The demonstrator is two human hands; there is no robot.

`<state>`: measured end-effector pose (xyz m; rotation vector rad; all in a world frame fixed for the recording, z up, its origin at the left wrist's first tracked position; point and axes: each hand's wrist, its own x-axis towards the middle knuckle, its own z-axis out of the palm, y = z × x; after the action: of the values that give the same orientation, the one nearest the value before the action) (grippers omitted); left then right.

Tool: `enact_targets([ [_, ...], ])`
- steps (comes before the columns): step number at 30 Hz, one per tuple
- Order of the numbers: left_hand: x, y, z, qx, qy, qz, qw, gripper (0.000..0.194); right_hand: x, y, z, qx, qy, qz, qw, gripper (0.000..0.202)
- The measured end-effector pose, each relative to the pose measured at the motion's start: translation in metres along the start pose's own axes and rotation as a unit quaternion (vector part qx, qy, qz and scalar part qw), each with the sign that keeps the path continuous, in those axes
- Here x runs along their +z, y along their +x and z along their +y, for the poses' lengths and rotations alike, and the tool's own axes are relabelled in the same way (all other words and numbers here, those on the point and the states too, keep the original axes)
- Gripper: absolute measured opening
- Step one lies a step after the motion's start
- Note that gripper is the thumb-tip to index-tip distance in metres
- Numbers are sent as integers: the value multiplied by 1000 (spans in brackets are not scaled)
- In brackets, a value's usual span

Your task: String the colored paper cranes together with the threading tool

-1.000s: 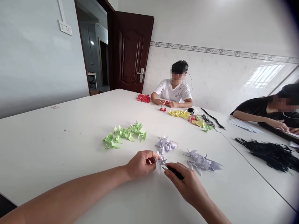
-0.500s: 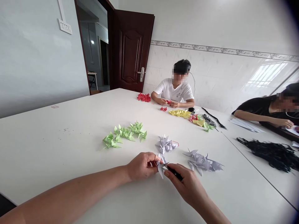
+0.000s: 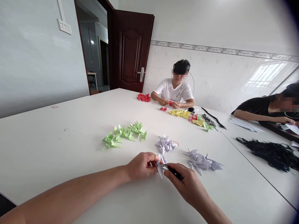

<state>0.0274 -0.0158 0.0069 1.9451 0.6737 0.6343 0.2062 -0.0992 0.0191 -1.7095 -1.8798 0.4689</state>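
Observation:
Between the thumb and fingers of my left hand (image 3: 143, 167) is a pale lavender folded paper crane (image 3: 161, 169), low over the white table. My right hand (image 3: 188, 183) grips a slim black tool (image 3: 175, 173), whose front end meets the crane's right side; its tip is too small to make out. Just beyond my fingers lies a cluster of lavender paper cranes (image 3: 165, 144). Another lavender cluster (image 3: 203, 161) sits to the right of my right hand. Green paper cranes (image 3: 126, 133) spread out beyond my left hand.
Across the white table (image 3: 77, 149), a person in white (image 3: 176, 88) handles red folded paper beside red cranes (image 3: 143, 97) and yellow cranes (image 3: 179, 113). At right are black cords (image 3: 268, 152), paper sheets (image 3: 246, 124) and a person in black (image 3: 261, 110). Dark specks lie at left.
My hands, the crane and the black tool have hardly moved. The person at right has shifted their hands and paper; the person across has moved the red piece slightly.

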Motion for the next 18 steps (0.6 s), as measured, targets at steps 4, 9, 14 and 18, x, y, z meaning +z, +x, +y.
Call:
enact_targets([
  [4,-1,-1,2,-8,-2,-6,1000,26,1,0,0,-3,9,25,1000,29],
  [9,-2,-1,3,-9,-6,-11,1000,26,5,-1,2,9,28,68,997,45],
  [14,-1,-1,2,-8,1,-8,1000,28,4,-1,3,-14,1,68,998,33],
  [18,-1,-1,1,-4,8,-14,1000,30,3,-1,4,-45,30,76,996,23],
])
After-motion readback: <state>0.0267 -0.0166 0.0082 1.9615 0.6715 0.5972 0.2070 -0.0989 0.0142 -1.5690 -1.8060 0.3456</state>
